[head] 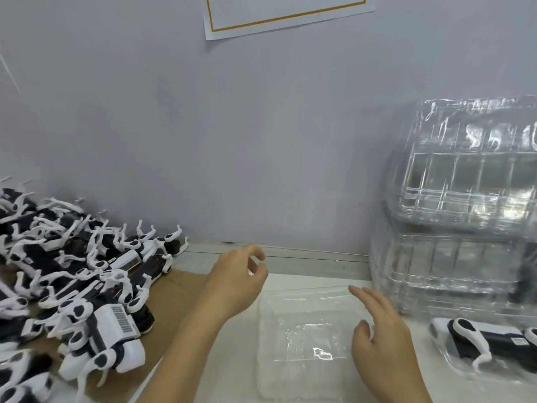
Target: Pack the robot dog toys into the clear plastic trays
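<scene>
A heap of black-and-white robot dog toys (72,283) lies on brown cardboard at the left. An empty clear plastic tray (302,344) rests flat on the white table between my hands. My left hand (235,283) hovers just left of the tray's far corner, fingers loosely curled and holding nothing. Over the tray's right edge hangs my right hand (380,335), fingers spread and empty. One robot dog toy (482,340) sits in another clear tray (465,373) at the right edge.
A tall stack of empty clear trays (465,205) stands at the back right against the grey wall. The brown cardboard sheet (171,312) reaches under the toy heap toward the table's middle. A paper sheet (284,13) hangs on the wall above.
</scene>
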Demonstrator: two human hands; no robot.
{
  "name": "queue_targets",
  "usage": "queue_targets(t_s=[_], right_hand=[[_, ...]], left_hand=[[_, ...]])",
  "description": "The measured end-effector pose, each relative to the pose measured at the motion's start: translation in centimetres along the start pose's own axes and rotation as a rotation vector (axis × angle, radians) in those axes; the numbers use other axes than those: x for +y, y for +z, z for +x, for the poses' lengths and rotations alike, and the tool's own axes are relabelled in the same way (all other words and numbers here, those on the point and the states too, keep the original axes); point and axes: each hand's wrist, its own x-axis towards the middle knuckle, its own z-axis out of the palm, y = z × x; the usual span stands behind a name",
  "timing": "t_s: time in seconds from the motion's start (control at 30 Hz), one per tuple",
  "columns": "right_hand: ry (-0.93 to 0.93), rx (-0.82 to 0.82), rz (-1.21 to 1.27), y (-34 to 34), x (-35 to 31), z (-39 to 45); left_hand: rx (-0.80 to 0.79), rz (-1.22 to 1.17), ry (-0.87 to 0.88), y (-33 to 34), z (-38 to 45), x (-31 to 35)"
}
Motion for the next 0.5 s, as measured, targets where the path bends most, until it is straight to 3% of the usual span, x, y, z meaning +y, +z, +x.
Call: queue_targets(t_s=[0.13,0.33,0.5], right_hand=[[0.018,0.017,0.034,0.1,-0.1,0.1],[0.023,0.043,0.042,0.5,0.1,0.3],[0.017,0.048,0.027,0.8,0.3,0.4]], left_hand=[[-0.009,0.289,-0.116,0.9,2.9,-3.6],[0.049,1.027,-0.280,-0.1,6.0,-10.5],[0.029,1.201,-0.267,-1.2,7.7,-13.1]])
